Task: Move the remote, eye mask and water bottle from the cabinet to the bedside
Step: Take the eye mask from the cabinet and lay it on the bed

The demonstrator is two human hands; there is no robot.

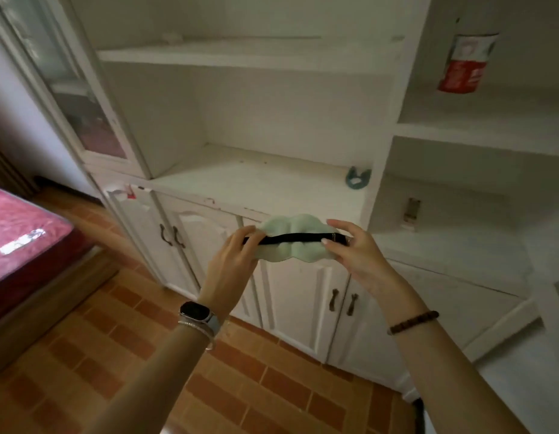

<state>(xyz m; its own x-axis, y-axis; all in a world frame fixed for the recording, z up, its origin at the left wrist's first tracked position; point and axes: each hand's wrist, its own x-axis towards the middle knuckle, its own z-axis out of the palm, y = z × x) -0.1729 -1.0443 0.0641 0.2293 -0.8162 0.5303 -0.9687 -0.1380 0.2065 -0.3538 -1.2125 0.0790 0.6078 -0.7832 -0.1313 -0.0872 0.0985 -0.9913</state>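
I hold a pale green eye mask [295,250] with a black strap in front of the white cabinet [250,183], at the height of its lower doors. My left hand [231,264] pinches the mask's left end, and my right hand [356,249] pinches its right end. The mask is stretched level between them, strap side facing me. A white remote [21,242] lies on the red bed at the left. No water bottle is in view.
A small teal object [358,178] sits at the right end of the cabinet's open shelf. A red and white container [466,62] stands in the upper right niche. The red bed [24,227] is at the left, over a brick-patterned floor [121,327].
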